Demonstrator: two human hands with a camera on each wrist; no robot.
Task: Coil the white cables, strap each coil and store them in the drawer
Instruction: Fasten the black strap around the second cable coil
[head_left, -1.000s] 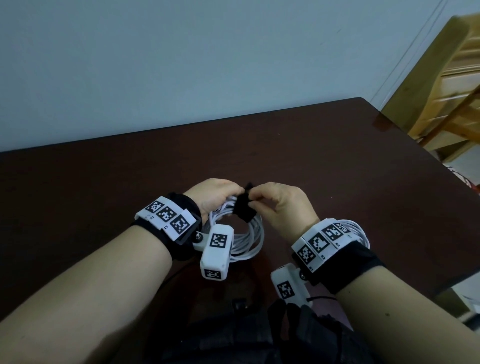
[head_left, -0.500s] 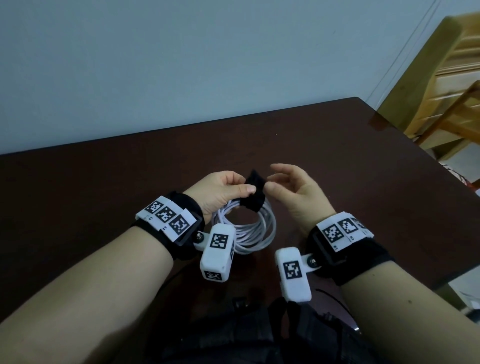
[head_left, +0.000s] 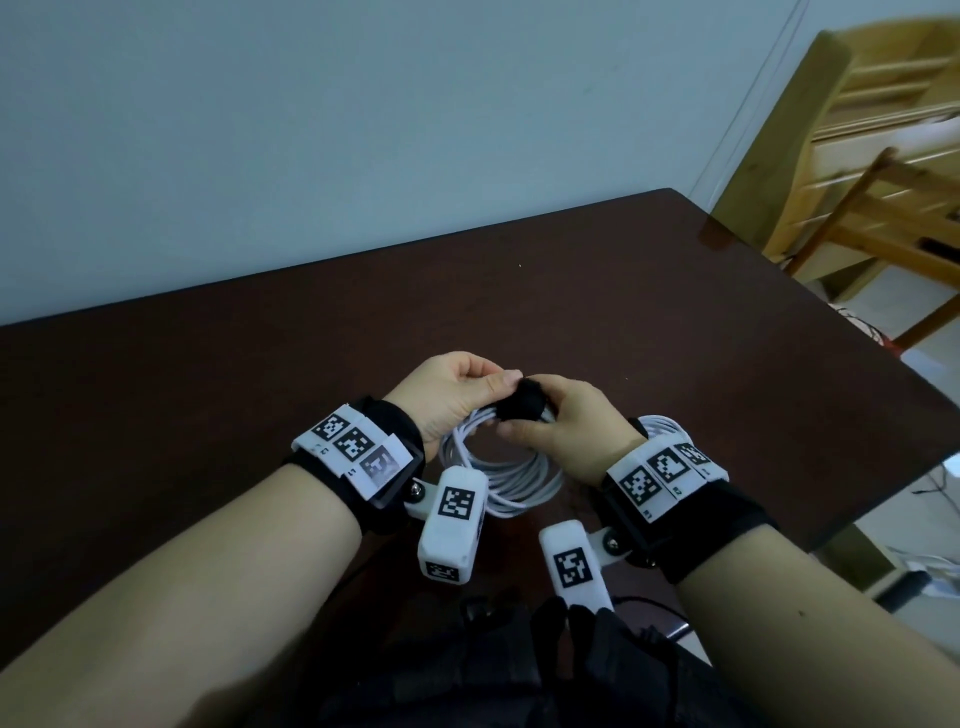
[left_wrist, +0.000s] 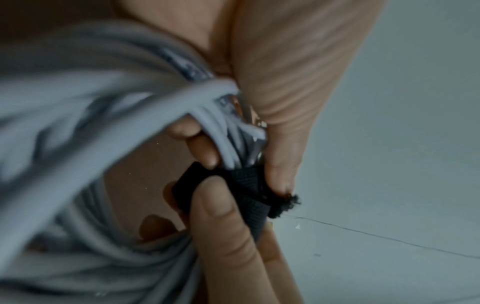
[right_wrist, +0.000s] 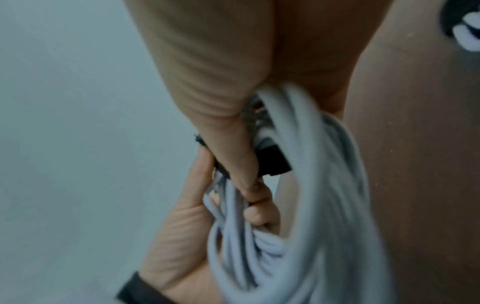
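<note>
right hand (head_left: 569, 426) closed onto black strap (head_left: 522, 405), white coil (head_left: 511, 483)

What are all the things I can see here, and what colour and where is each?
Coiled white round cable: one, white, held above the table between both hands.
Black fabric strap: one, black, wrapped around the top of the coil.
Second white cable coil: one, white, on the table behind the right wrist.
Dark brown wooden table: one, dark brown, beneath everything.
Light wooden furniture: pale wood, far right; count unclear.
White tagged camera blocks: two, white, under the wrists.
Left hand: its grip pinches the strap.
Right hand: its grip pinches the strap too.
</note>
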